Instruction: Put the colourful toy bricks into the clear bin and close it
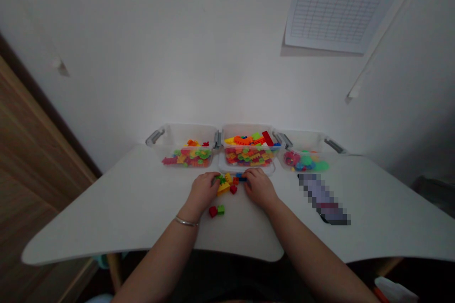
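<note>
My left hand (205,190) is closed at the left edge of a small cluster of toy bricks, its fingertips on a green brick (222,179). Beside that lies a yellow brick (223,189), partly covered by the fingers. On the other side, my right hand (260,188) pinches the end of a blue brick (241,177). Between the hands are an orange-red brick (235,181) and a red brick (233,190). Nearer to me, a red brick (213,211) and a light green brick (221,209) lie side by side. Which bricks are joined, I cannot tell.
Along the wall stand three clear bins: a left bin (159,151) and a middle bin (250,147) with bricks, and a right bin (305,135) with round pieces. A lid (222,166) lies before the middle one. A phone (322,199) rests on the white table (142,213).
</note>
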